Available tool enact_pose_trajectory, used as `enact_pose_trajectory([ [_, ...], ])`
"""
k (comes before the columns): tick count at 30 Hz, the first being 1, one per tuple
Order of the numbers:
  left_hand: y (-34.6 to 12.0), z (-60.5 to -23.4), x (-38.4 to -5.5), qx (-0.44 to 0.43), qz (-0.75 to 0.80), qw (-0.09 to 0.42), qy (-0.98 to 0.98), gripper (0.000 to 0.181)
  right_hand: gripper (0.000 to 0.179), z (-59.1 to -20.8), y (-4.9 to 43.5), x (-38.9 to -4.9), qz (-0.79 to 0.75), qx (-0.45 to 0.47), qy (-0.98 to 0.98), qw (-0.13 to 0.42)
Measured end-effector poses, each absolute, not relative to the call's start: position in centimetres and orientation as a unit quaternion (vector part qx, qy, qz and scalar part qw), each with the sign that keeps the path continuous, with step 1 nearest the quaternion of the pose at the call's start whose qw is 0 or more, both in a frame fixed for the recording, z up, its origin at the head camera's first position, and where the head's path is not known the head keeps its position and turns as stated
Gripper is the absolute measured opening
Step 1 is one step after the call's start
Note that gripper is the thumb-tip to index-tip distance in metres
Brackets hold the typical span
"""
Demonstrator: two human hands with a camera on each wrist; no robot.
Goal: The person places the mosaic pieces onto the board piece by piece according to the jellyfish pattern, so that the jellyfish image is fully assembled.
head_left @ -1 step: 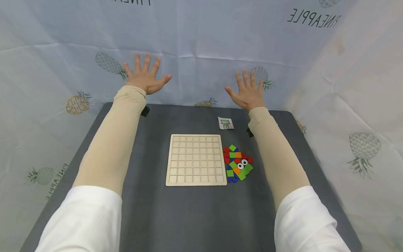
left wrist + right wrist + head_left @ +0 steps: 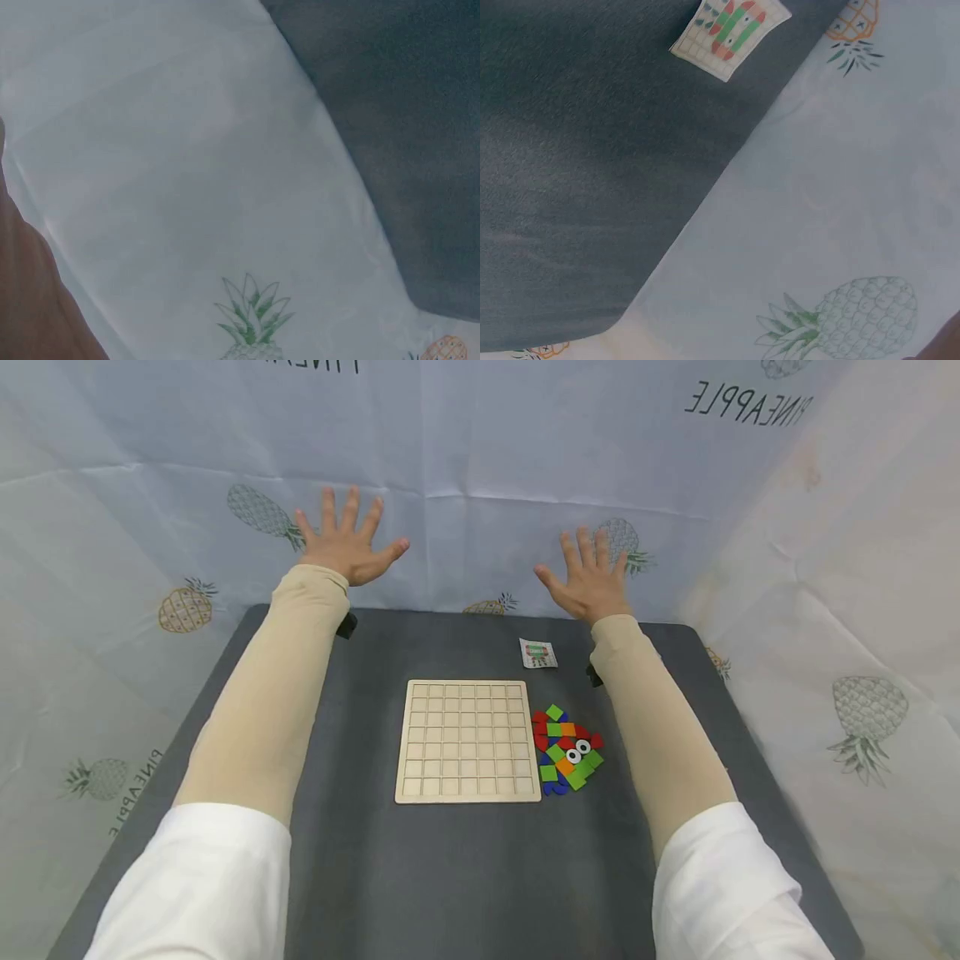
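Note:
My left hand (image 2: pixel 343 550) is raised beyond the table's far edge, fingers straight and spread, holding nothing. To its right, my right hand (image 2: pixel 592 583) is held up in the same way, also holding nothing. A square wooden board (image 2: pixel 468 743) with a grid of shallow cells lies on the table between the forearms. Touching or very near its right side is a loose pile of small coloured pieces (image 2: pixel 556 752) in red, green, blue and orange, with two white eye-like discs. A small printed card (image 2: pixel 538 654) lies behind the pile, nearest to my right hand.
The dark grey table (image 2: pixel 465 868) has rounded far corners. A pale curtain (image 2: pixel 480 460) printed with pineapples hangs behind it and along both sides, close to the hands. Only a sliver of hand (image 2: pixel 34 292) shows in the left wrist view.

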State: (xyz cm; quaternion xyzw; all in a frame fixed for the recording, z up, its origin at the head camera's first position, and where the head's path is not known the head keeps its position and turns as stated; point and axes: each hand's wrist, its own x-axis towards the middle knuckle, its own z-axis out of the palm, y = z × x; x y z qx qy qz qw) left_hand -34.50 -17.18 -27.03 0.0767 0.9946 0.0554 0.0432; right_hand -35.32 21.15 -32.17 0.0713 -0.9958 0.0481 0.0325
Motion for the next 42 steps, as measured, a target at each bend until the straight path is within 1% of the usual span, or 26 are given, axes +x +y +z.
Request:
enact_pose_trajectory([
  [5,-17.0,-27.2,-34.2,0.090,0.077,0.054,0.992,0.085,0.090,-32.1,21.3,-35.6,0.072,0.071,-0.994,0.030],
  [7,-17.3,-27.6,-34.1,0.094,0.125,0.050,0.986,0.083,0.085,-31.4,21.3,-35.4,0.093,0.074,-0.992,0.031],
  [9,-17.9,-28.2,-34.0,0.097,0.208,0.038,0.973,0.082,0.077,-30.6,21.3,-35.0,0.129,0.088,-0.987,0.026],
  [13,-19.9,-29.8,-32.2,0.093,0.404,0.026,0.910,0.075,0.054,-29.0,21.9,-33.3,0.213,0.130,-0.968,-0.023],
  [14,-20.4,-30.2,-31.6,0.097,0.437,0.025,0.894,0.073,0.051,-28.8,22.1,-32.6,0.228,0.140,-0.963,-0.036],
  [16,-21.3,-30.9,-30.2,0.106,0.450,0.026,0.887,0.072,0.049,-28.5,22.7,-31.2,0.252,0.155,-0.953,-0.060],
  [18,-21.9,-31.9,-28.8,0.130,0.423,0.036,0.896,0.075,0.047,-28.7,23.3,-29.8,0.254,0.167,-0.950,-0.071],
  [21,-22.2,-33.4,-26.7,0.164,0.343,0.066,0.923,0.086,0.046,-29.6,23.7,-27.6,0.251,0.179,-0.947,-0.093],
  [24,-22.4,-34.9,-24.3,0.165,0.343,0.102,0.919,0.092,0.043,-30.8,23.7,-25.7,0.264,0.182,-0.939,-0.120],
  [28,-22.5,-37.7,-21.0,0.140,0.401,0.104,0.899,0.094,0.039,-33.0,23.4,-24.0,0.290,0.184,-0.927,-0.148],
  [32,-22.3,-41.6,-18.9,0.128,0.415,0.106,0.894,0.095,0.038,-35.3,23.3,-23.2,0.306,0.195,-0.918,-0.163],
  [37,-21.1,-45.0,-18.6,0.137,0.415,0.131,0.890,0.093,0.035,-37.8,23.8,-22.7,0.320,0.193,-0.915,-0.155],
  [42,-19.3,-46.4,-20.0,0.188,0.397,0.146,0.887,0.096,0.030,-40.2,23.6,-23.0,0.305,0.212,-0.917,-0.144],
])
